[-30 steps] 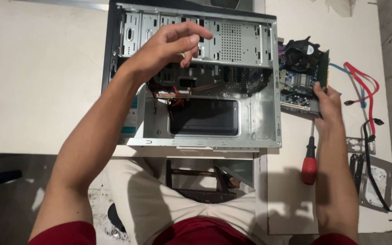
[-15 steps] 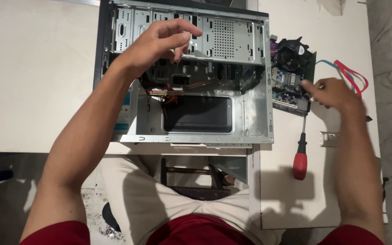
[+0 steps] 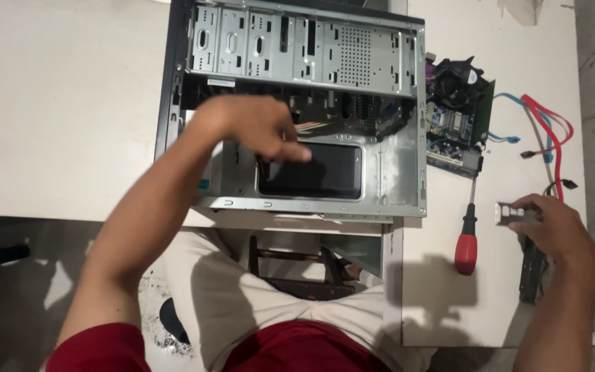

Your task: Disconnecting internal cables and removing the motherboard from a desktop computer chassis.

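Grey sheet metal fills the middle of the view: an open computer case is lying on its side on a white counter, reaching from the far edge to the near edge. The person's left hand is hovering inside the case, fingers curled loosely with one pointing right, gripping nothing that shows. The case is holding a row of empty drive bays along its far side, a bundle of wires in the middle, and a dark rectangular cutout in its floor.

The right hand is resting near the counter's right edge, closed around a small silver metal part. Just left of it, a red-handled screwdriver is lying apart from both hands. A circuit board with a fan is sitting against the case's right wall, with red and blue cables trailing toward the right edge.

In my judgement, the left hand could be scraped on the bare metal edges, or could snag the loose wires. The small part, held close to the right edge, could slip to the floor.
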